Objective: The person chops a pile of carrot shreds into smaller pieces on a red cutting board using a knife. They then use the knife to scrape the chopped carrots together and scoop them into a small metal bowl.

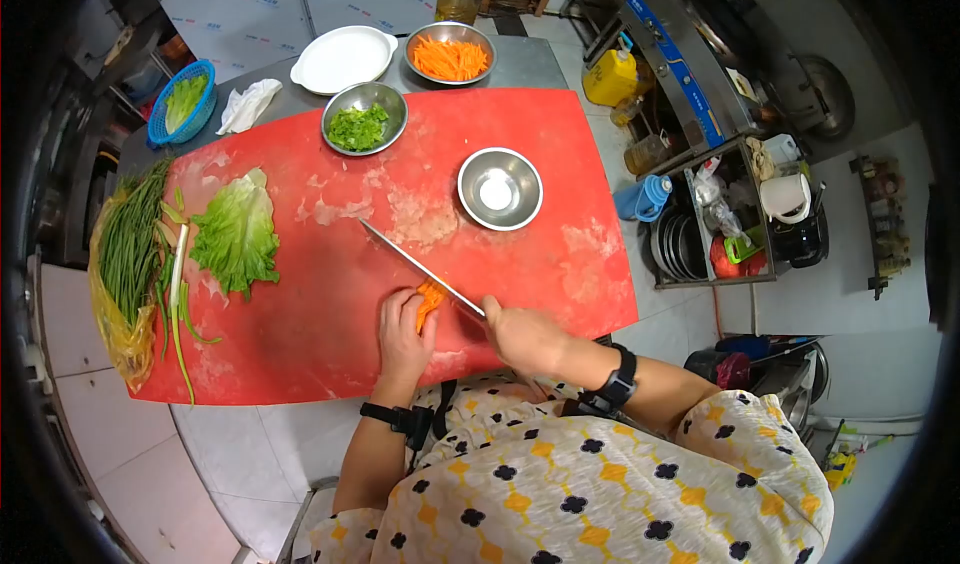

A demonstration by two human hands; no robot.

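Observation:
On the red cutting board (330, 254), near its front edge, my left hand (405, 329) rests with bent fingers closed against orange carrot pieces (430, 302). My right hand (525, 339) is wrapped round the handle of a knife (420, 266). Its long blade slants up and to the left, just beside the carrot pieces. Farther back on the board are an empty steel bowl (500, 189) and a steel bowl of chopped greens (357, 128). Lettuce (238, 232) lies to the left.
Green onions (178, 284) and a yellow bag of thin green stalks (128, 254) lie at the left. Behind are a blue basket (182, 102), white cloth (248, 106), white dish (343, 59) and bowl of carrot strips (450, 56). A shelf (735, 214) stands right.

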